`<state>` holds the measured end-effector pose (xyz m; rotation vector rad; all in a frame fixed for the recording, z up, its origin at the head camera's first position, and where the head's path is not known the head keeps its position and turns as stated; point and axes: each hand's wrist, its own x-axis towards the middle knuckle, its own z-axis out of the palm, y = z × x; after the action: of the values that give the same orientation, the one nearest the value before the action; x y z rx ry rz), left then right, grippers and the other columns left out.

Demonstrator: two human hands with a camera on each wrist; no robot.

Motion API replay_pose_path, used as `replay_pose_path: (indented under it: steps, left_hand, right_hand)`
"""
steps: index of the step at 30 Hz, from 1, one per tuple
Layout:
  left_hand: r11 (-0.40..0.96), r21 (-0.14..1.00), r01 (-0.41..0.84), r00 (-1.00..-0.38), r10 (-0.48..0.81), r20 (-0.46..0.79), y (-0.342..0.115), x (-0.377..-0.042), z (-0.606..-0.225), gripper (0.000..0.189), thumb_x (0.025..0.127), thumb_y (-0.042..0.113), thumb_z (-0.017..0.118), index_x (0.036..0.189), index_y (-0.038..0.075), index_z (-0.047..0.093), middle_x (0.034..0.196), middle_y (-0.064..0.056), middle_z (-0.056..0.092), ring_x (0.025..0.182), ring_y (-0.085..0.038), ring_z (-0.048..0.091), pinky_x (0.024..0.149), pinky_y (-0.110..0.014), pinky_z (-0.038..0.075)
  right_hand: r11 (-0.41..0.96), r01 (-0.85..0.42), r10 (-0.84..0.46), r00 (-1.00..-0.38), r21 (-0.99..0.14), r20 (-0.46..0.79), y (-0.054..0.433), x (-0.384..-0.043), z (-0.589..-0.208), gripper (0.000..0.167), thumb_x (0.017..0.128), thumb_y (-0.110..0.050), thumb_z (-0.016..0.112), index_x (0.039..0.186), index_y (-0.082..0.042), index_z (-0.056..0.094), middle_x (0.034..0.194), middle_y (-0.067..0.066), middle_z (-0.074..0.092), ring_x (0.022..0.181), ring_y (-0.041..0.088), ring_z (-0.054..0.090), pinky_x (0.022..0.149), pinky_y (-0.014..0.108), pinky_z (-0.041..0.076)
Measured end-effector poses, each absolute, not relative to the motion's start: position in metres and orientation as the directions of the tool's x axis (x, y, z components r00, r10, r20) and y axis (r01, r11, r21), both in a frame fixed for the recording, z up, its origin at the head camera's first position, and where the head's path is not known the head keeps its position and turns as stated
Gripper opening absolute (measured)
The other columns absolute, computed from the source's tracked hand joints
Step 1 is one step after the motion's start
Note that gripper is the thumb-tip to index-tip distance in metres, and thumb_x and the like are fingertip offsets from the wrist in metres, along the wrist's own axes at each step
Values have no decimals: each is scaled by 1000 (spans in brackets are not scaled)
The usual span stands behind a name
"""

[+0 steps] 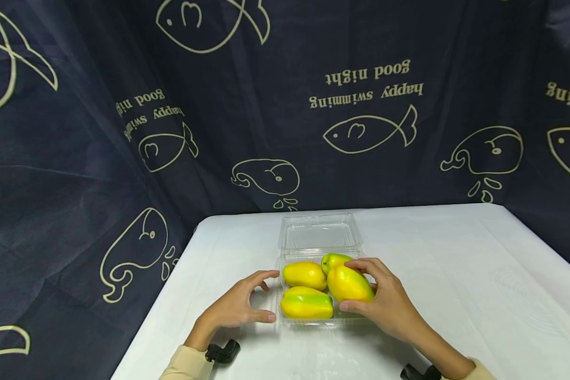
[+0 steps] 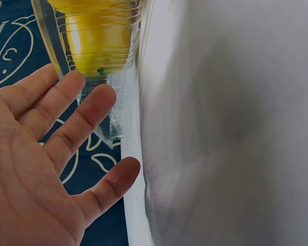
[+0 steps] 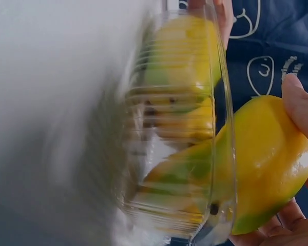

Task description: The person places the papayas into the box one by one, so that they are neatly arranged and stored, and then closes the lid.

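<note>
A dark blue curtain (image 1: pixel 275 111) with pale line-drawn fish, whales and upside-down lettering hangs behind the white surface (image 1: pixel 456 264). On the surface stands a clear plastic container (image 1: pixel 309 322), its hinged lid (image 1: pixel 320 232) laid back on the far side. The right hand (image 1: pixel 391 301) curls its thumb and fingers around a yellow mango (image 1: pixel 349 283) at the container's right front, and part of that fruit rises above the rim. The left hand (image 1: pixel 237 303), thumb and fingers spread, holds nothing beside the container's left wall; whether it touches cannot be told. Three more mangoes lie inside: a yellow one (image 1: pixel 305 275) at left rear, a yellow-green one (image 1: pixel 306 303) at left front, a greener one (image 1: pixel 332 261) behind the gripped fruit. Each wrist wears a small black device (image 1: pixel 223 352).
</note>
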<state>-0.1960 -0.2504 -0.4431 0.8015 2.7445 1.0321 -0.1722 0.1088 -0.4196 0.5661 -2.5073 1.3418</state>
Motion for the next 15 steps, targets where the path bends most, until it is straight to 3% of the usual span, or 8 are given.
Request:
replay_pose_path:
  steps: [9,15]
  left_hand:
    - [636,627,450,-854,512,94,-251,-197,-443,92,75,50,84,153,28,40,146,11,51,117,-13,58,104,-52,44]
    - [628,637,446,-853,514,90,-251,-197,-444,92,76,49,84,153,28,40,148,12,49,118,-13,57,105,-52,43]
  right_hand:
    - [497,-447,-228,-894,-744,385,102,-173,-425,76,63,-40,94,129,-29,59,131,-12,54,118,10,53,85,35,54]
    - [505,-449,-227,-893,-737,388,97,-172,-433,76,62,-39,95,128,-31,58,130,-14,54,117,9,54,84,31,53]
